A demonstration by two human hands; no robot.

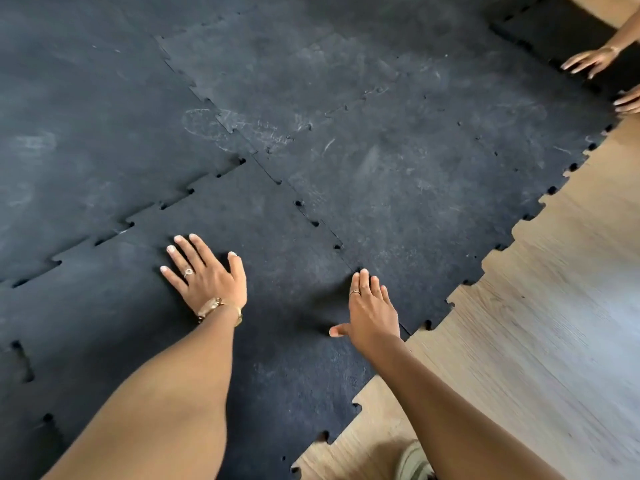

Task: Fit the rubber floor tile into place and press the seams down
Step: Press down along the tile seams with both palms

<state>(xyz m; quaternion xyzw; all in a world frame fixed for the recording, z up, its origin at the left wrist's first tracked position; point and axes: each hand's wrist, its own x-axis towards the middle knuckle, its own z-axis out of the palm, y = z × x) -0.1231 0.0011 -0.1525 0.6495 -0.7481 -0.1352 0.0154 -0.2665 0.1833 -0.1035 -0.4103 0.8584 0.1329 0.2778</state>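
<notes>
**Both hands flat on the black rubber tile**

The black interlocking rubber floor tile (263,265) lies on the floor in front of the person, between the other dark rubber tiles (346,98) beyond and to the left of it and the light wooden floor (554,306) on its right. Its toothed edges meet the neighbour tiles, and small open gaps show along the seam on the left and along the seam on the right.

The left hand (207,275) lies flat on the tile with its fingers (180,252) spread out; it holds nothing. It wears a ring and a golden bracelet (218,308) on the wrist.

The right hand (372,313) also lies open and flat, fingers (362,284) together and thumb out to the side, near the right seam. It grips nothing.

In the far right corner, two hands of another person (592,58) rest on another dark tile (554,26).

A light shoe (412,460) shows at the bottom edge on the wooden floor.
</notes>
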